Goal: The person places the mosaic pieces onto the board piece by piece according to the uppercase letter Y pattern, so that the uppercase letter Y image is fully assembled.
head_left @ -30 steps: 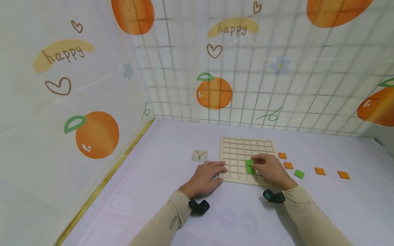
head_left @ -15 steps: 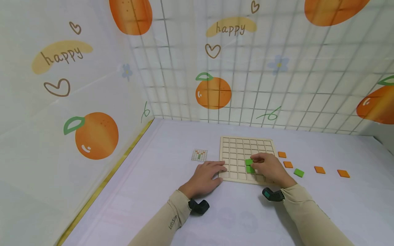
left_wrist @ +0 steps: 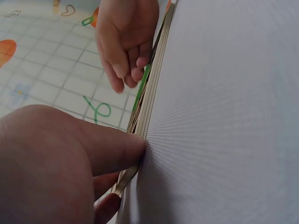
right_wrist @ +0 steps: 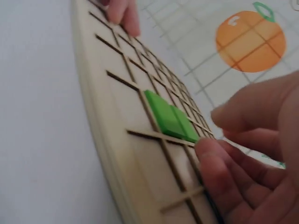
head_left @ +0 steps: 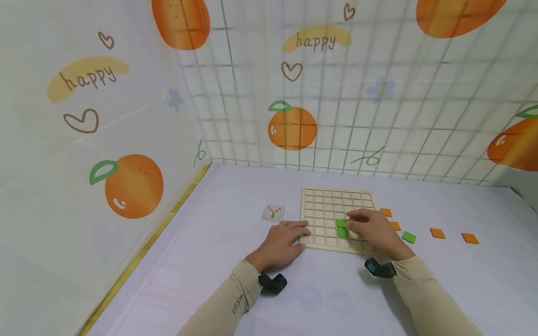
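A square wooden grid board (head_left: 319, 212) lies on the table in the head view. Two green square tiles (head_left: 342, 228) sit in neighbouring cells of one column, one behind the other. My left hand (head_left: 282, 242) holds the board's near left corner, its thumb against the front edge and its fingers at the left edge. Just right of the tiles is my right hand (head_left: 374, 232), low over the board. In the right wrist view its thumb and fingers (right_wrist: 252, 105) stand apart with nothing between them, close beside the green tiles (right_wrist: 168, 116).
A small pattern card (head_left: 273, 213) lies left of the board. To the right are several loose orange tiles (head_left: 437, 233) and a single green tile (head_left: 409, 237). A printed curtain (head_left: 252, 93) hangs behind the table (head_left: 189, 252).
My right hand has let go of the rear green tile and shifted slightly right, leaving both green tiles in their cells. My left hand stays at the board's corner.
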{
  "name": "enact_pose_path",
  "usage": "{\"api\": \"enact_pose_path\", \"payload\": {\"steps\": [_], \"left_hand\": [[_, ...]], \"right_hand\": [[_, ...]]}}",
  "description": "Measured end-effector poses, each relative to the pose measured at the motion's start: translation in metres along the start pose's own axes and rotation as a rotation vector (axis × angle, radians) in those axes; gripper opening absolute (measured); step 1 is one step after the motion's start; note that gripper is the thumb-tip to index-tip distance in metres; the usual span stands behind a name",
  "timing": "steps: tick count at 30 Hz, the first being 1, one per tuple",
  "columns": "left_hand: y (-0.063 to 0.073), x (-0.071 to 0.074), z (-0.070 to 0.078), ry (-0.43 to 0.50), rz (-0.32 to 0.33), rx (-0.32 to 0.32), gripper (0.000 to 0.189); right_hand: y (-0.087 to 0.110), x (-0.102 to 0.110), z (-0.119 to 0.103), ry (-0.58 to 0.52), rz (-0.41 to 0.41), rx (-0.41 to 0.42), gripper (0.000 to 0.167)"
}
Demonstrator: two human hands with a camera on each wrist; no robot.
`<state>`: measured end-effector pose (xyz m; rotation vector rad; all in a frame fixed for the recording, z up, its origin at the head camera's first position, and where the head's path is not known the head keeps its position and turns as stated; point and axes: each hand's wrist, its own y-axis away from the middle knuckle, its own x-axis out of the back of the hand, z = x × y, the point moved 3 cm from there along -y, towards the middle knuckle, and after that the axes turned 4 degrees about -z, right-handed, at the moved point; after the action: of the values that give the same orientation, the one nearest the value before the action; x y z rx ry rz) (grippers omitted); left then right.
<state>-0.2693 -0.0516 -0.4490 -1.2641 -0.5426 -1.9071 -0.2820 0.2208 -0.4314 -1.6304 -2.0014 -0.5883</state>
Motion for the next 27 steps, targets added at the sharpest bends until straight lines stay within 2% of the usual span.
{"api": "enact_pose_path", "payload": {"steps": [4, 12, 20, 27], "left_hand": [[0.001, 0.0, 0.0, -0.01, 0.002, 0.003, 0.037], [0.002, 0.002, 0.002, -0.015, 0.001, -0.003, 0.037], [0.001, 0.001, 0.002, -0.034, -0.003, 0.006, 0.036], [0.001, 0.003, 0.004, -0.032, -0.011, 0.007, 0.037]], "right_hand": [[0.009, 0.01, -0.002, -0.067, 0.006, 0.011, 0.045], [0.026, 0.029, -0.001, -0.047, 0.042, -0.064, 0.054], [0.042, 0.055, 0.023, -0.041, 0.061, -0.094, 0.059], [0.055, 0.075, 0.044, 0.002, 0.123, -0.16, 0.067]]}}
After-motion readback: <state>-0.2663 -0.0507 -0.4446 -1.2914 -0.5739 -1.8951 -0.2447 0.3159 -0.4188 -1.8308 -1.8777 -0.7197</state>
